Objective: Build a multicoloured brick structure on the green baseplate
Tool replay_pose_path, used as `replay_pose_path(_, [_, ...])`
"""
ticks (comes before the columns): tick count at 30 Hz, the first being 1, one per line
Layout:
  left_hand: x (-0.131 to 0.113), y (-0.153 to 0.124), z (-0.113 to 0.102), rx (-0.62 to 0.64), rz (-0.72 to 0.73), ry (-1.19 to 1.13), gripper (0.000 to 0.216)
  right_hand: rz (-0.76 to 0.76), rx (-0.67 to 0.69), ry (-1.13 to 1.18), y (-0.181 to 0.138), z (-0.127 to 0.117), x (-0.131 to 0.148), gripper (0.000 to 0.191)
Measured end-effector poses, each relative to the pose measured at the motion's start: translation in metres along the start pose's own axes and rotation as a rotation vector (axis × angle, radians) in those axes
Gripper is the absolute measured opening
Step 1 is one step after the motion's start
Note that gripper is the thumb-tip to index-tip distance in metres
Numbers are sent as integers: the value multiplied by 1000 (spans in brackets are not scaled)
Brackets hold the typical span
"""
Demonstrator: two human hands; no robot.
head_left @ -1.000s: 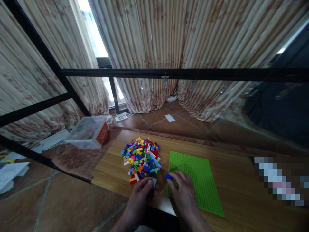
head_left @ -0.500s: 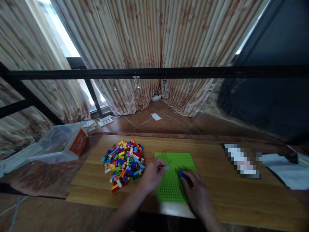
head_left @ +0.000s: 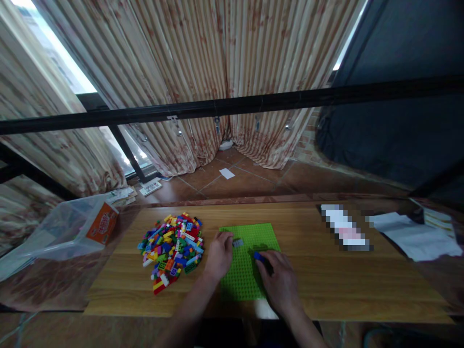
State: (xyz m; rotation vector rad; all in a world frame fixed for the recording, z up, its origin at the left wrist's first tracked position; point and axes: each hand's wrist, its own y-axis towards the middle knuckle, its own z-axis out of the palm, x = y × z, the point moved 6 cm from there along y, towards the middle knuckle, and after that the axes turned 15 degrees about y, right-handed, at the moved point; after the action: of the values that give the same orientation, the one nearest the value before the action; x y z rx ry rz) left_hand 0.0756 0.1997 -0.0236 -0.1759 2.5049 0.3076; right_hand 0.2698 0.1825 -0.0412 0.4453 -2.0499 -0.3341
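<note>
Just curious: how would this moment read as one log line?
left hand: beside grey brick on green baseplate; right hand: holds blue brick; brick pile: beside baseplate

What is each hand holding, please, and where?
Right hand: blue brick, pinched at its near end. Left hand: at a grey brick, grip unclear.

No wording can be read anywhere in view. The orange label (head_left: 102, 223) on the end of the clear plastic box (head_left: 61, 232) left of the worktop (head_left: 326, 280) carries red and white lettering too small and soft to make out, and the white card (head_left: 150, 187) lying on the floor (head_left: 246, 181) by the curtain shows only dark barcode-like blocks. A few bricks in the pile of bricks (head_left: 170, 244) have small printed faces that stay illegible, and a pixelated patch (head_left: 344, 227) on the worktop hides whatever lies under it.
</note>
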Motion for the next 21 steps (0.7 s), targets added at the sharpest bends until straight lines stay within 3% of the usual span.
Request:
replay_pose_path(4, [8,-3,-3,62,16,7,23,11,-4,6,0,0,-1,24])
replay_pose_path(10, [-6,2,5,184,152,90,25,8,3,18,0,-1,0,25])
replay_pose_path(21, [-9,9,10,180,190,164,19,18,8,18,0,0,-4,25])
